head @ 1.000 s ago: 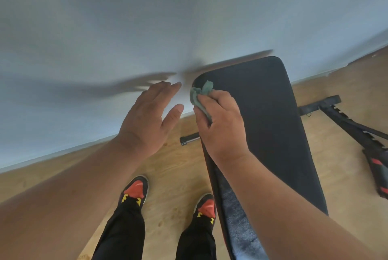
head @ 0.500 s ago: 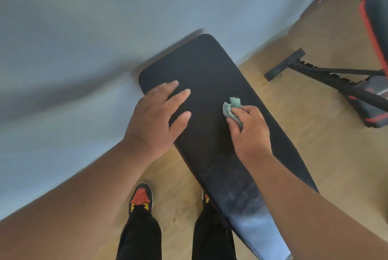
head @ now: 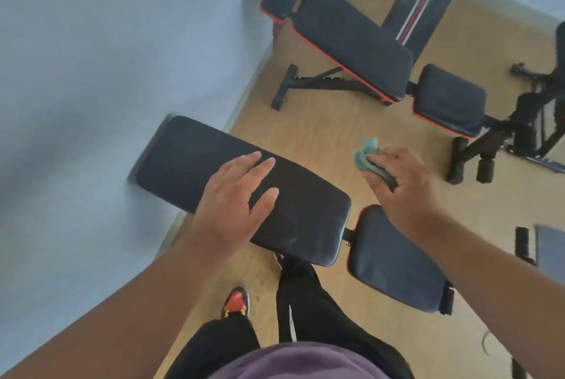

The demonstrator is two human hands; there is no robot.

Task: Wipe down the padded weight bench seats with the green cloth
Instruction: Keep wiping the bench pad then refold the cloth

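Right now the green cloth [head: 368, 158] is bunched in the right hand [head: 397, 183], whose fingers are curled around it so that a crumpled end sticks out past the knuckles. Cloth and hand are off the padding, over the wooden floor [head: 305, 134] just beyond the far long edge of the nearest bench backrest pad [head: 189, 161], above the gap between that pad and the shorter seat pad [head: 394, 265]. Whether the cloth touches anything cannot be told.

The left hand [head: 235, 201] is spread, fingers extended and slightly apart, over the black backrest pad near its middle; it appears to rest on the surface, though contact is not certain. That pad runs from the pale wall [head: 91, 73] on the left toward the right, where a short metal link joins it to the seat pad, which has a red edge and lies under the right forearm.

Below the pads are the person's black trousers [head: 305, 302], one red and yellow shoe [head: 235, 302] and a purple garment [head: 299, 360] at the bottom edge.

Farther off, a second weight bench [head: 351, 42] with red-trimmed black pads stands on the floor, well apart from the first, with dark frame pieces to its right.
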